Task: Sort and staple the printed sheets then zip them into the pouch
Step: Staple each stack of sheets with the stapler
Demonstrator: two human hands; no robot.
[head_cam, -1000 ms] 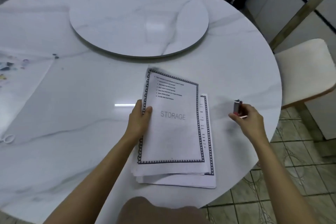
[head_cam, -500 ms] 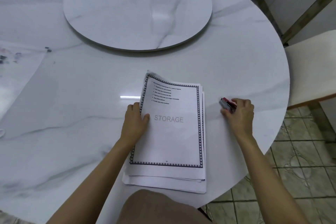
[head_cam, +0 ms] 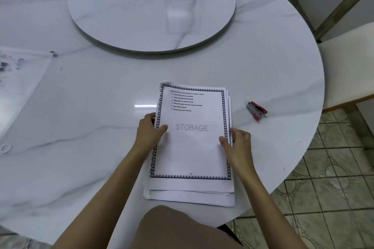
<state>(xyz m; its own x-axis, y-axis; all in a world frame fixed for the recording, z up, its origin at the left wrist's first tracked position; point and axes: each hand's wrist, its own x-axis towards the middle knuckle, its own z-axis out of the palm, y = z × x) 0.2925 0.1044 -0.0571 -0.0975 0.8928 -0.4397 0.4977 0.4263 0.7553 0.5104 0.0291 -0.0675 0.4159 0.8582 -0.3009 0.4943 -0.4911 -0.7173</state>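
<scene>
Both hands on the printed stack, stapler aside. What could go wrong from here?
The stack of printed sheets, held at its sides by the left hand and right hand, is fanned at its near edge, so a staple might miss some pages. The stapler lies near the table's rim; a reach could knock it off.

The round white marble-veined table (head_cam: 263, 70) is smooth and glossy. The stack of white printed paper sheets (head_cam: 192, 153) looks matt; the small stapler (head_cam: 256, 108) pairs bright metal with red plastic.
</scene>
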